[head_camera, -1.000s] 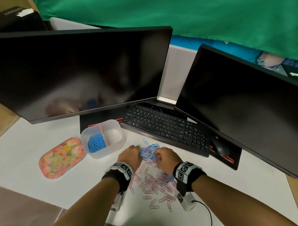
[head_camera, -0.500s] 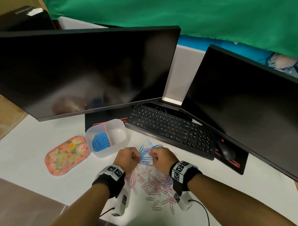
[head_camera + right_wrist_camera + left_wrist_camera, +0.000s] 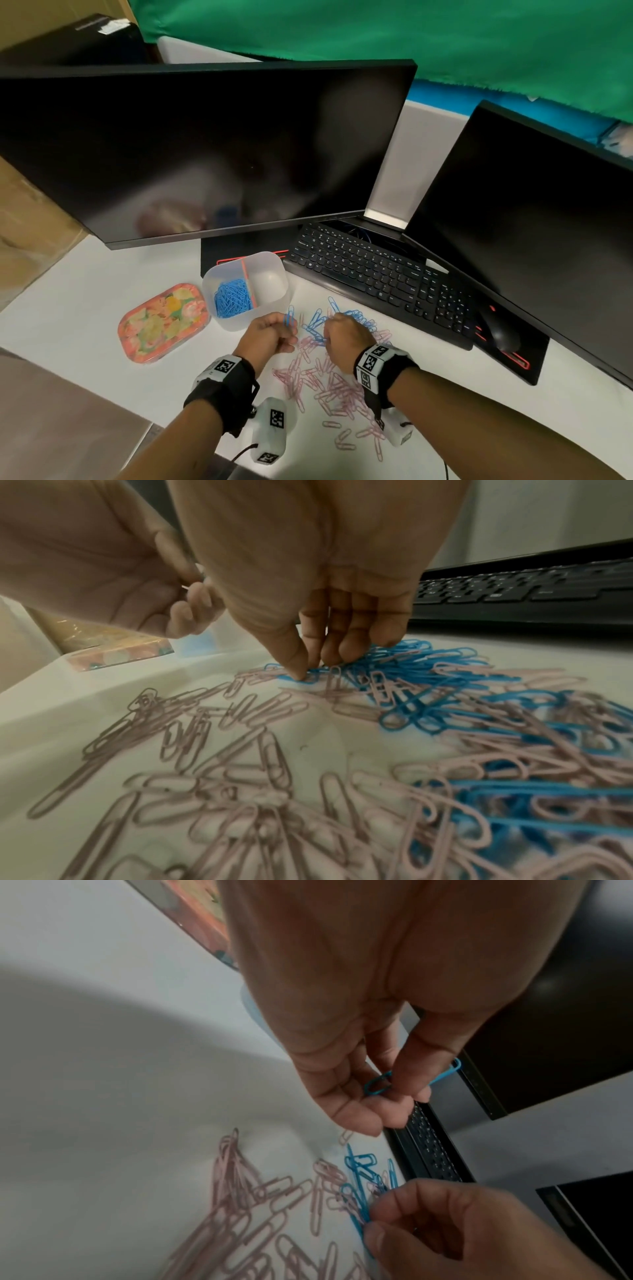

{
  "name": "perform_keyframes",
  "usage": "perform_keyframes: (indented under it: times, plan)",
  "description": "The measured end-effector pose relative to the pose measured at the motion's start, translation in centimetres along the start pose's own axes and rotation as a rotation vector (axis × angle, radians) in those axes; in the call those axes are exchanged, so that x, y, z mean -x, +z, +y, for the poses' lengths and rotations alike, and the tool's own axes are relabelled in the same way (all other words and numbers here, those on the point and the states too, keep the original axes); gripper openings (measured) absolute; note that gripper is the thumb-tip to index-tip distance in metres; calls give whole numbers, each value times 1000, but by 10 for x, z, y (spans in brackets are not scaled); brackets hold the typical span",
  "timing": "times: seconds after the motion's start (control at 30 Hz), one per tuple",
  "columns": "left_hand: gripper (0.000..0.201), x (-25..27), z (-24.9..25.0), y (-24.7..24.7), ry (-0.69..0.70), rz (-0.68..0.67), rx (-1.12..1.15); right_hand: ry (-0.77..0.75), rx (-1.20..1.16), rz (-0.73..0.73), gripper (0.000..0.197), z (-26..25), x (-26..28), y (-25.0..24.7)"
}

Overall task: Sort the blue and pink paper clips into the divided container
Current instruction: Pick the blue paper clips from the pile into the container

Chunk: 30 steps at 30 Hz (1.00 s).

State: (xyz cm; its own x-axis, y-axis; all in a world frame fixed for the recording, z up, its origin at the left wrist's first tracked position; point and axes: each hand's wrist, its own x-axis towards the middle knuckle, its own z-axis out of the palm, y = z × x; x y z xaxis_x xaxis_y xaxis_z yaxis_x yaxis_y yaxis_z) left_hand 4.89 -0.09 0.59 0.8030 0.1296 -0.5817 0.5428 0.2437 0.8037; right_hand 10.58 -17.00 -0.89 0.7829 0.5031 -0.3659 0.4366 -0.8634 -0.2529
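**Head view and wrist views: both hands working at the clip pile**

Head view: your left hand (image 3: pixel 270 334) is hovering beside the divided container (image 3: pixel 274 270), fingers curled around a blue clip (image 3: pixel 288 318). The container's left compartment is holding blue paper clips (image 3: pixel 233 297); its right compartment is showing only bare plastic. Your right hand (image 3: pixel 346 334) is reaching down into the mixed pile, where pink paper clips (image 3: pixel 329 383) are lying on the white table (image 3: pixel 85 308) in front of the keyboard (image 3: pixel 376 274). A floral lid (image 3: pixel 162 322) is lying just left of the container.

Left wrist view: your thumb and fingertips (image 3: pixel 407 1080) are pinching the blue clip (image 3: pixel 377 1087) above the table.

Right wrist view: your right hand's fingers (image 3: pixel 298 658) are pointing down and drawn together, pressing on loose blue clips (image 3: pixel 404 664) at the pile's far edge. Whether they are actually gripping one, you cannot tell.
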Motion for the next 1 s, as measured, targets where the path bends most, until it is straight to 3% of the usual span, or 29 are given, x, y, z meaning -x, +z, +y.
perform_keyframes:
  times: [0.07,0.13,0.3,0.37,0.43,0.53,0.77,0.83,1.0]
  plan:
    - [9,2,0,2,-26,-19,73,10,-1,-6,18,0,-1,-1]
    - [14,2,0,5,-46,-17,112,15,-10,-6,18,0,0,-1]
    - [7,-1,1,9,-37,-18,71,14,-113,31,13,7,6,-4]
    - [24,-5,1,10,-51,19,15,37,-199,27,16,9,9,-9]
    - [38,-13,1,10,-48,74,-108,68,-324,25,19,12,11,-14]
    - [40,-23,-2,11,32,133,-363,116,-481,49,18,14,13,-19]
    - [7,-26,1,17,144,114,-982,170,-545,31,26,17,18,-21]
    - [11,-25,-1,19,150,61,-1125,185,-552,11,27,18,21,-21]
    - [9,-26,0,22,145,45,-1230,222,-567,-36,27,19,23,-26]
